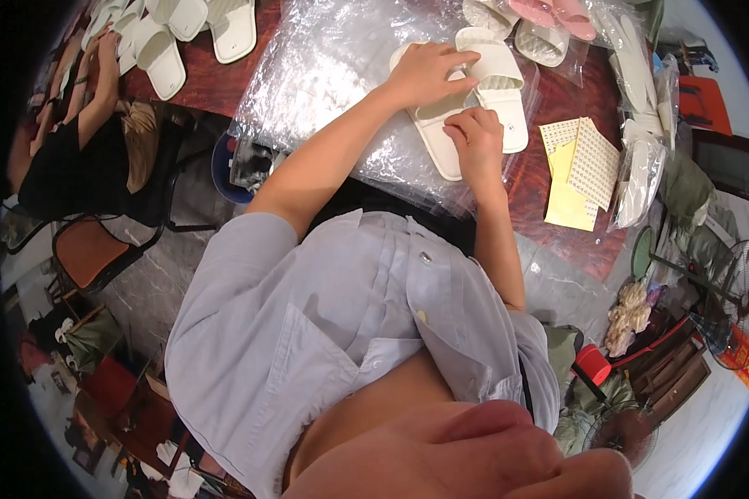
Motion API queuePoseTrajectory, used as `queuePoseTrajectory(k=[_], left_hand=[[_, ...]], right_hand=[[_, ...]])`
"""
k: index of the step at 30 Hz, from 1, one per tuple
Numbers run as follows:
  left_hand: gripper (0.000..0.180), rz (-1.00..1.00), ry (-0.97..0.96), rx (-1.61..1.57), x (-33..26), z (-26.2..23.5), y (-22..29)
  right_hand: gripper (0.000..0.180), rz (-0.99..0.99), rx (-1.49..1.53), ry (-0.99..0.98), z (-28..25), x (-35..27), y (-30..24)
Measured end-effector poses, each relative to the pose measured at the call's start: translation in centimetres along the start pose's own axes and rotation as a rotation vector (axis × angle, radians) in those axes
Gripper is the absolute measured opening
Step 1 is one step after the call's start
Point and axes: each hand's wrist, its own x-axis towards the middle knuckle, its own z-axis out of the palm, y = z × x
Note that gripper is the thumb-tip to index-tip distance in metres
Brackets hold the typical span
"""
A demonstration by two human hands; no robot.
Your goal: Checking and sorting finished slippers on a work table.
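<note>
- Well, the clear plastic bags (312,71) spread over the red-brown desk (206,90) look thin and slick, so whatever lies on them may slide.
- Next, the left white slipper (435,148) lies on that plastic, heel toward you; it should be light and bendy, best held by the sole's side edges.
- Your left hand (429,75) lies across its strap end, thumb and forefinger spread apart, their tips at the neighbouring strap; how firmly they press, you cannot tell.
- Your right hand (477,140) sits between the two soles, fingers curled, thumb over the left slipper's sole; whether they pinch anything is unclear.
- Farther right lies the right white slipper (515,125), partly hidden by your right fingers, its padded strap probably soft and easily dented.
</note>
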Motion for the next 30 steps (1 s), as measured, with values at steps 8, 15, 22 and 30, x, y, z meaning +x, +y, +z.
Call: queuePoseTrajectory(k=[8, 15, 22, 30], left_hand=[[0.050, -0.008, 0.006, -0.034, -0.1, -0.5, 0.5], [0.053, -0.078, -0.079, -0.112, -0.2, -0.9, 0.8], [0.055, -0.099, -0.085, -0.082, -0.3, -0.9, 0.9], [0.054, -0.124, -0.119, -0.098, -0.2, -1.1, 1.0]], right_hand=[[0.011, 0.026, 0.024, -0.040, -0.1, 0.6, 0.1], [0.010, 0.026, 0.008, -0.041, 0.3, 0.7, -0.2], [0.015, -0.008, -0.032, -0.088, 0.1, 1.0, -0.3], [0.012, 0.084, 0.092, -0.132, -0.1, 0.9, 0.0]])
